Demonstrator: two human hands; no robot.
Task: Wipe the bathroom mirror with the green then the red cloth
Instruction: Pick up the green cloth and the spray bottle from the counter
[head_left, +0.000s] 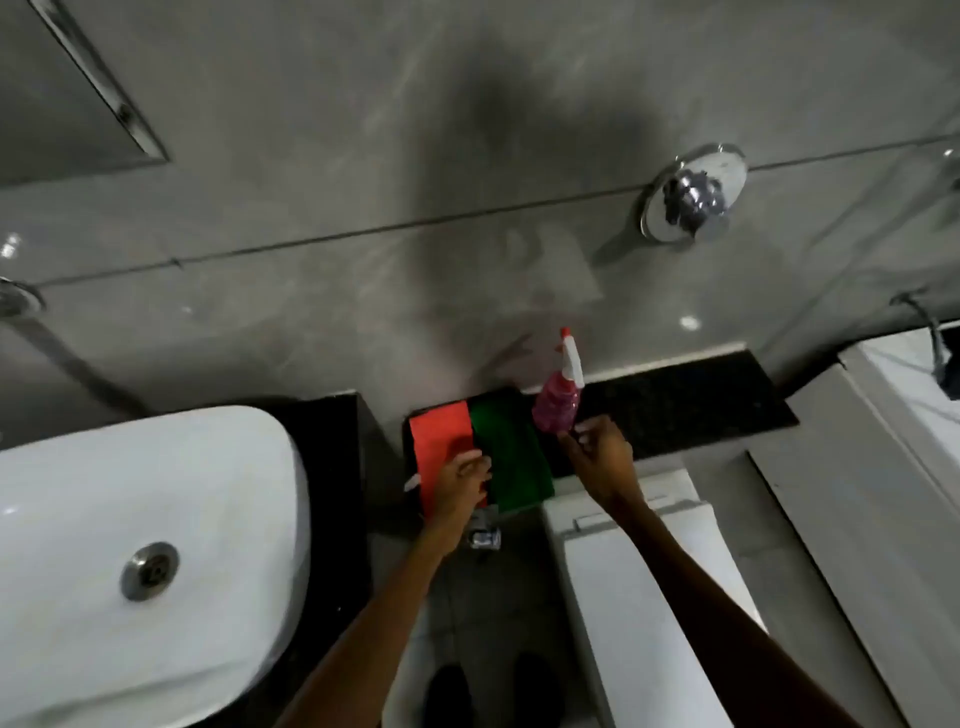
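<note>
Head view, early stage of the task. The green cloth (511, 452) and the red cloth (441, 447) lie flat and side by side, edges touching, on the dark stone ledge (675, 405) behind the toilet cistern (639, 571); red sits at 9 o'clock of green. Judged from this layout, no wiping has begun and both passes remain. The mirror (67, 93) shows only as a corner at 10 o'clock, well apart from the cloths.

The left hand (460, 480) rests on the seam between the two cloths, its fingers (475, 465) curled together against the fabric; a true pinch cannot be confirmed. The right hand (597, 449) reaches the base of the spray bottle (558, 400), fingers partly apart and not yet closed round it.

Containers: the bottle, upright at 3 o'clock of the green cloth, holds pink liquid. The basin (130, 519) at 8 o'clock appears empty.
</note>
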